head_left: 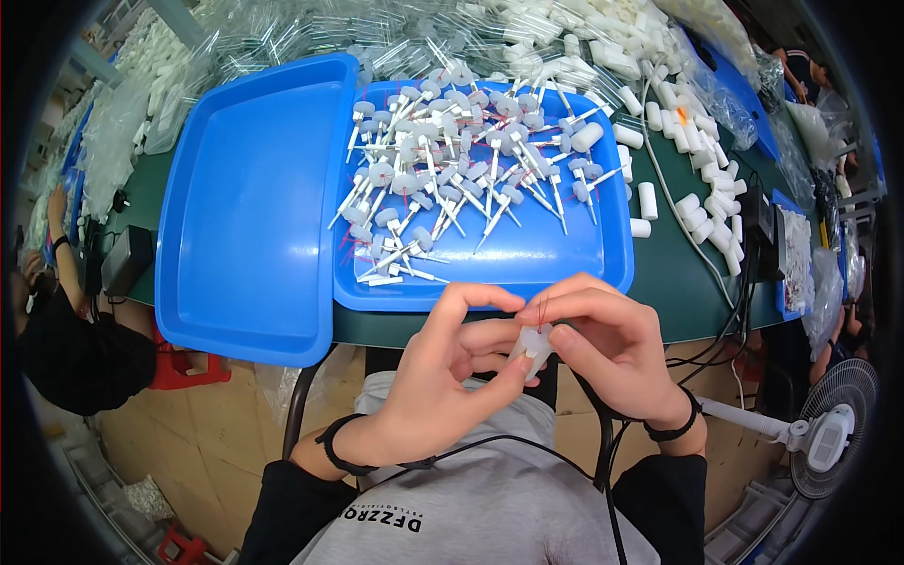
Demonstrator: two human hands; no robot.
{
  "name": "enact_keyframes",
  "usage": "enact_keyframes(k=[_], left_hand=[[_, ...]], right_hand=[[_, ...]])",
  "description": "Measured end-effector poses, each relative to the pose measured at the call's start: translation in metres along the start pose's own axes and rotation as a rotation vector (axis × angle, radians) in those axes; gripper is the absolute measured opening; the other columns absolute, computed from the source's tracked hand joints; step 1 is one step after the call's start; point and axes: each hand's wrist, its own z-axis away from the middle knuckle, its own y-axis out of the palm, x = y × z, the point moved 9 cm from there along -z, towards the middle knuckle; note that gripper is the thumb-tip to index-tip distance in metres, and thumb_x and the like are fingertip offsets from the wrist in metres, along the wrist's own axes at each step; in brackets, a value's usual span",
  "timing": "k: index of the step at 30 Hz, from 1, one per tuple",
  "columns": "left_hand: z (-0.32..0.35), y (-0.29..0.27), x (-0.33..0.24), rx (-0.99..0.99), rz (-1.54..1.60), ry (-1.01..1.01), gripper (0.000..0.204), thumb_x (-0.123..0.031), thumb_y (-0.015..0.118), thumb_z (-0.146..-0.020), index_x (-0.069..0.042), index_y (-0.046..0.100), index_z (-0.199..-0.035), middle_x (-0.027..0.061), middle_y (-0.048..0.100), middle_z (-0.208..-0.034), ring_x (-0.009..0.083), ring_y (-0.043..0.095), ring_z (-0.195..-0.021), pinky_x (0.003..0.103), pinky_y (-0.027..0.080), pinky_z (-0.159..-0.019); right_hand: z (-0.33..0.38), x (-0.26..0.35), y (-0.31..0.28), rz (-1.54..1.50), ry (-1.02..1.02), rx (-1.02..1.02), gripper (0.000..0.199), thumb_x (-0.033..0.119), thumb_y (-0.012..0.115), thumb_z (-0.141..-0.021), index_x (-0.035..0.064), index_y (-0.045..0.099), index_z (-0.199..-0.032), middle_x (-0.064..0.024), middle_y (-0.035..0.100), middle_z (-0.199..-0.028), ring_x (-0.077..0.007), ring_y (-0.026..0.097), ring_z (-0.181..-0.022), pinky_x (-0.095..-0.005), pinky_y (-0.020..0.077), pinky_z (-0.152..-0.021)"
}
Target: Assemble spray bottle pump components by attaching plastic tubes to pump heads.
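Left hand [447,377] nearly closed, I grip a small white piece [535,343] on my side of the blue parts tray [424,299]; my right hand [612,330] pinches by the piece's red wires [540,314]. This one looks unfinished; whether the stemmed parts [408,151] heaped inside the tray are done, I cannot tell.

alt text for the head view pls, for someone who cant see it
A person's left hand holds a small whitish part, with the right hand close at its top beside thin red wires. Beyond, on a green table, a blue tray of white-stemmed grey pieces sits right of a second blue tray.
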Motion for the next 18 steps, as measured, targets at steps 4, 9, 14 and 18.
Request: enact_keyframes(k=[4,9,14,18], left_hand=[[0.002,0.001,0.002,-0.028,0.076,-0.033,0.027,0.004,0.057,-0.083,0.000,0.039,-0.103,0.0170,0.058,-0.105,0.0161,0.060,-0.093,0.029,0.051,-0.083],[0.005,0.006,-0.015,0.011,-0.275,0.018,0.024,0.000,0.062,-0.082,0.001,0.042,-0.096,0.0097,0.058,-0.090,0.0132,0.060,-0.089,0.027,0.052,-0.080],[-0.002,0.017,-0.043,0.179,-0.344,-0.131,0.017,-0.006,0.055,-0.089,-0.001,0.044,-0.100,0.0060,0.059,-0.087,0.0079,0.056,-0.083,0.023,0.048,-0.069],[-0.036,0.014,-0.108,0.131,-1.226,0.248,0.024,-0.019,0.054,-0.089,0.000,0.053,-0.104,0.0121,0.060,-0.090,0.0169,0.058,-0.080,0.030,0.045,-0.072]], right_hand=[[0.005,-0.004,-0.004,-0.151,0.036,-0.075,0.021,-0.007,0.055,-0.083,-0.0044,0.058,-0.103,-0.0122,0.057,-0.100,-0.0162,0.055,-0.095,-0.0298,0.0479,-0.080],[0.013,0.004,-0.009,-0.220,-0.033,-0.205,0.025,-0.007,0.060,-0.080,-0.0051,0.057,-0.104,-0.0113,0.054,-0.104,-0.0168,0.054,-0.099,-0.0312,0.0467,-0.083],[0.011,0.001,-0.003,-0.268,-0.040,-0.013,0.028,-0.007,0.064,-0.077,-0.0040,0.056,-0.104,-0.0101,0.053,-0.103,-0.0170,0.052,-0.101,-0.0311,0.0443,-0.084],[0.023,0.000,-0.047,-0.310,-0.023,-0.406,0.021,0.002,0.060,-0.083,-0.0035,0.054,-0.103,-0.0106,0.055,-0.104,-0.0172,0.053,-0.097,-0.0312,0.0428,-0.085]])
